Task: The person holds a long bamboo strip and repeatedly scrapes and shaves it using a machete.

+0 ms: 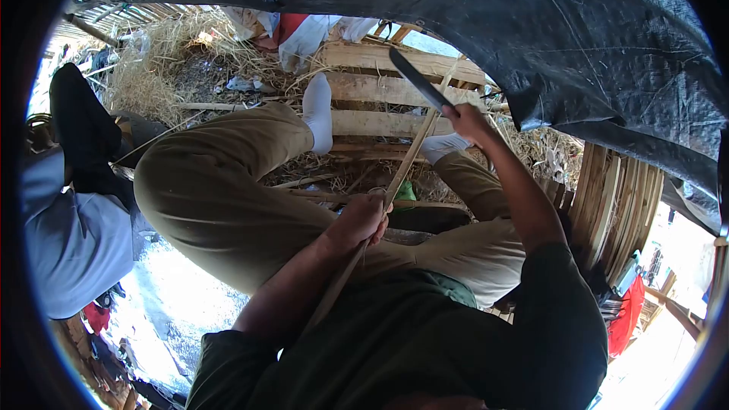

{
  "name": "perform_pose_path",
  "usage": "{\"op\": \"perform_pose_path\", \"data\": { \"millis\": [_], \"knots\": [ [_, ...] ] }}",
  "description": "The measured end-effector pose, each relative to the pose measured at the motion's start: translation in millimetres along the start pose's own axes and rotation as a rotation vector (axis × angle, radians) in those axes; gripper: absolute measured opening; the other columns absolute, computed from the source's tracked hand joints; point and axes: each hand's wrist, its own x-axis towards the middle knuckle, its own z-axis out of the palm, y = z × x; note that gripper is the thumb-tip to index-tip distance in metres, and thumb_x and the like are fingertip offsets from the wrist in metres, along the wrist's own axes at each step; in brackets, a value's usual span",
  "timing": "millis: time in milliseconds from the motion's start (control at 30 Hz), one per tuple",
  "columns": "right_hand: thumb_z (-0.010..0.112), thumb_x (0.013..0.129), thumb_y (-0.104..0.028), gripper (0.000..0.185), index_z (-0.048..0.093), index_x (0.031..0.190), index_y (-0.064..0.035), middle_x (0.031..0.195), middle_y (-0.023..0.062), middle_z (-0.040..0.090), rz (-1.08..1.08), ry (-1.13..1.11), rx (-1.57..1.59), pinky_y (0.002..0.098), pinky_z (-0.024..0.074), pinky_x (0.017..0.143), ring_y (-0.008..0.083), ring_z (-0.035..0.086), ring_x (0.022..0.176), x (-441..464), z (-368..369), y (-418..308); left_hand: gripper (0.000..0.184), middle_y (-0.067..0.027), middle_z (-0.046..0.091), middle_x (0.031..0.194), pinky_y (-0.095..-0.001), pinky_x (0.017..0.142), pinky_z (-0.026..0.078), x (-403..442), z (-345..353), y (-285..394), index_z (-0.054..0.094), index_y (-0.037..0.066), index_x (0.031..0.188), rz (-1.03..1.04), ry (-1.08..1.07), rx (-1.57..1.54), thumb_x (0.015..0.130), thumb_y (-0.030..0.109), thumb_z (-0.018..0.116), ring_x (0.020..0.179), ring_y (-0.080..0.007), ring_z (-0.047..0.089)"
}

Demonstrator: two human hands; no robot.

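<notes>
My left hand [360,220] is closed around a long, narrow bamboo strip [408,161] in front of my lap. The strip slants from beside my body up toward the wooden slats. In my right hand [468,123], farther forward and to the right, is a long knife [416,76] with a dark blade. Its handle is hidden in my fist. The blade points up and left, and its lower part lies close to the strip's far end; I cannot tell whether they touch.
Pale wooden slats [372,91] lie beyond my feet, with dry straw [152,83] to the left. A black plastic sheet [531,23] hangs overhead. A bundle of split bamboo [616,209] stands at right. Another person's leg [80,235] is at the left edge.
</notes>
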Motion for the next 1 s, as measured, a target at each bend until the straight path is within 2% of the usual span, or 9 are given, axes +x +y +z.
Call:
{"op": "perform_pose_path", "data": {
  "millis": [167, 333, 433, 500, 700, 733, 833, 867, 1000],
  "knots": [
    [0.051, 0.098, -0.049, 0.057, 0.063, 0.078, 0.0027, 0.061, 0.0193, 0.059, -0.202, -0.040, 0.035, 0.0445, 0.0455, 0.058, 0.0314, 0.061, 0.057, -41.0, 28.9, -22.4, 0.033, -0.0016, 0.045, 0.053, -0.0285, 0.040, 0.038, 0.7, -1.0, -3.7, 0.050, 0.006, 0.088, 0.018, 0.034, 0.061, 0.099, 0.035, 0.037, 0.039, -0.0122, 0.043],
    [0.053, 0.098, -0.043, 0.051, 0.066, 0.081, 0.0030, 0.065, 0.0237, 0.062, -0.044, 0.075, -0.041, 0.0455, 0.0477, 0.061, 0.0377, 0.065, 0.063, -13.9, -1.7, -6.2, 0.034, -0.0015, 0.044, 0.052, -0.0284, 0.040, 0.037, 1.7, 0.1, -1.4, 0.050, 0.007, 0.088, -0.003, 0.000, 0.011, 0.100, 0.037, 0.037, 0.038, -0.0119, 0.043],
    [0.053, 0.098, -0.042, 0.050, 0.066, 0.081, 0.0038, 0.064, 0.0230, 0.061, -0.192, 0.022, 0.082, 0.0459, 0.0473, 0.060, 0.0378, 0.064, 0.062, -48.2, 31.9, -28.9, 0.034, -0.0020, 0.044, 0.052, -0.0292, 0.040, 0.037, 1.3, 0.2, -3.9, 0.050, 0.006, 0.087, 0.007, 0.008, 0.013, 0.099, 0.034, 0.036, 0.039, -0.0125, 0.043],
    [0.053, 0.098, -0.041, 0.050, 0.065, 0.079, 0.0039, 0.061, 0.0210, 0.061, -0.222, 0.010, 0.049, 0.0456, 0.0464, 0.058, 0.0332, 0.064, 0.058, -56.0, 32.2, -31.0, 0.033, -0.0035, 0.046, 0.053, -0.0309, 0.040, 0.038, -0.7, -2.4, -4.7, 0.052, 0.004, 0.085, 0.044, -0.005, 0.032, 0.098, 0.028, 0.034, 0.040, -0.0138, 0.045],
    [0.053, 0.099, -0.041, 0.048, 0.065, 0.080, 0.0021, 0.058, 0.0170, 0.059, -0.081, 0.062, 0.006, 0.0434, 0.0460, 0.055, 0.0255, 0.061, 0.054, -31.6, 12.2, -15.1, 0.032, -0.0010, 0.044, 0.052, -0.0283, 0.040, 0.037, -0.5, -1.7, 1.2, 0.049, 0.007, 0.088, -0.029, -0.014, -0.029, 0.101, 0.034, 0.038, 0.039, -0.0117, 0.043],
    [0.052, 0.099, -0.042, 0.048, 0.066, 0.081, 0.0009, 0.058, 0.0165, 0.060, -0.155, 0.068, 0.158, 0.0451, 0.0469, 0.056, 0.0285, 0.063, 0.056, -49.8, 30.2, -23.9, 0.032, -0.0009, 0.044, 0.053, -0.0282, 0.040, 0.037, -1.3, -3.5, 1.6, 0.049, 0.008, 0.088, -0.013, -0.003, -0.009, 0.101, 0.035, 0.038, 0.039, -0.0116, 0.043],
    [0.052, 0.099, -0.042, 0.047, 0.067, 0.083, 0.0002, 0.060, 0.0187, 0.061, -0.232, 0.071, 0.038, 0.0464, 0.0477, 0.057, 0.0337, 0.066, 0.059, -73.7, 40.3, -39.6, 0.034, -0.0016, 0.044, 0.053, -0.0290, 0.039, 0.037, -1.8, -2.8, -2.3, 0.049, 0.007, 0.087, 0.020, 0.015, 0.031, 0.101, 0.035, 0.036, 0.039, -0.0123, 0.043],
    [0.053, 0.098, -0.042, 0.048, 0.068, 0.084, 0.0008, 0.064, 0.0222, 0.062, -0.096, -0.057, 0.145, 0.0466, 0.0484, 0.058, 0.0383, 0.066, 0.063, -73.1, 30.1, -43.5, 0.037, -0.0026, 0.045, 0.053, -0.0303, 0.039, 0.038, 0.6, -3.0, -4.0, 0.050, 0.006, 0.086, 0.035, 0.018, 0.038, 0.102, 0.034, 0.032, 0.039, -0.0133, 0.044],
    [0.052, 0.098, -0.045, 0.052, 0.067, 0.082, 0.0022, 0.065, 0.0225, 0.063, -0.125, 0.132, -0.067, 0.0467, 0.0495, 0.059, 0.0382, 0.067, 0.065, -35.6, 14.9, -17.6, 0.031, -0.0030, 0.045, 0.052, -0.0296, 0.039, 0.038, -0.5, -3.7, 1.2, 0.050, 0.005, 0.088, -0.008, 0.008, -0.043, 0.100, 0.030, 0.037, 0.036, -0.0131, 0.044]
  ]
}}
